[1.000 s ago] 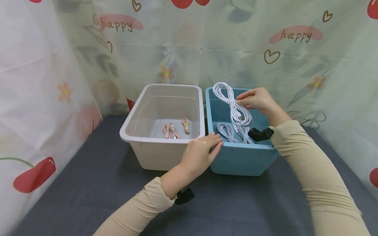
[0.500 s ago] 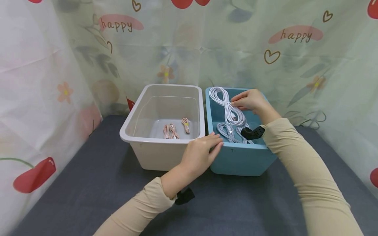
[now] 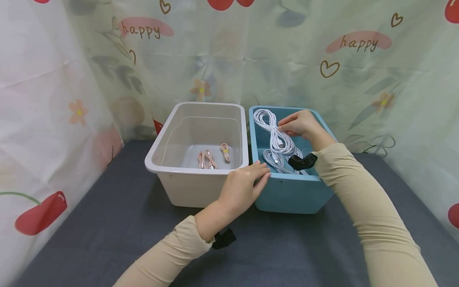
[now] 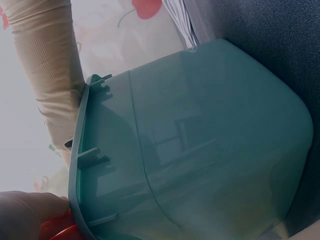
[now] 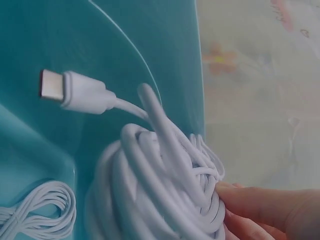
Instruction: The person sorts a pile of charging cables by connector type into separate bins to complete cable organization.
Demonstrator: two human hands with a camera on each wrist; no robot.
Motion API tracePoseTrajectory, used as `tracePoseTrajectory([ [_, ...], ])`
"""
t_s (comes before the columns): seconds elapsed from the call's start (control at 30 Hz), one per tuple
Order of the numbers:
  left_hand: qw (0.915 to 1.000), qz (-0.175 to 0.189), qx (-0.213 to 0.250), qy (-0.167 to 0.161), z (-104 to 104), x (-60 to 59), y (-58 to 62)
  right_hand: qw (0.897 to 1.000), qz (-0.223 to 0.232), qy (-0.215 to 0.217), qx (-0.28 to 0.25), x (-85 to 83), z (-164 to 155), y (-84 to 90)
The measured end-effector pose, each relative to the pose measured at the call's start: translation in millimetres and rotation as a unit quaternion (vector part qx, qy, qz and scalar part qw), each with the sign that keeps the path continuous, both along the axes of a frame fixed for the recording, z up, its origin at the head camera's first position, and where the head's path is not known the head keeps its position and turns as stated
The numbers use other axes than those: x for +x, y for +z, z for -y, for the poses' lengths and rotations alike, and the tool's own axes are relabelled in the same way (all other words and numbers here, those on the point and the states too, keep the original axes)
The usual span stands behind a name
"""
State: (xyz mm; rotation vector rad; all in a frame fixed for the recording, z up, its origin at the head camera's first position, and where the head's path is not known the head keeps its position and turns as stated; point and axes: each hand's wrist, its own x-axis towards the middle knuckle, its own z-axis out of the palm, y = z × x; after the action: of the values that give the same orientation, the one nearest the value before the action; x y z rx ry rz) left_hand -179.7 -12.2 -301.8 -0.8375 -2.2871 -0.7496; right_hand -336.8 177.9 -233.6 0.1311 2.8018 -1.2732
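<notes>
glossy plastic blue bin, smooth white cable

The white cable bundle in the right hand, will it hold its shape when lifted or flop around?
The white cable bundle probably flops: its loops sag long and loose below where the right hand pinches it. It looks light, since fingertips alone carry it. The plug end sticks out free, so it may swing or snag on the blue bin.

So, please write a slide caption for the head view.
Right hand lowers a white cable bundle into the blue bin.
</notes>
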Motion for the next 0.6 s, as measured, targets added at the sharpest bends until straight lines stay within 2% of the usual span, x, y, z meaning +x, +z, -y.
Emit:
tracePoseTrajectory([
  [0.2, 1.0000, 0.005, -0.002, 0.000, 0.3, -0.1, -0.7, 1.000, 0.009, -0.006, 0.001, 1.0, 4.1, -0.1],
  [0.3, 1.0000, 0.006, -0.003, 0.000, 0.3, -0.4, -0.7, 1.000, 0.018, -0.001, -0.015, 1.5, 5.2, 0.3],
  [0.6, 0.9999, 0.003, -0.009, -0.003, 1.1, -0.3, 0.6, 0.995, 0.070, 0.066, -0.037, 2.9, 2.6, 4.1],
])
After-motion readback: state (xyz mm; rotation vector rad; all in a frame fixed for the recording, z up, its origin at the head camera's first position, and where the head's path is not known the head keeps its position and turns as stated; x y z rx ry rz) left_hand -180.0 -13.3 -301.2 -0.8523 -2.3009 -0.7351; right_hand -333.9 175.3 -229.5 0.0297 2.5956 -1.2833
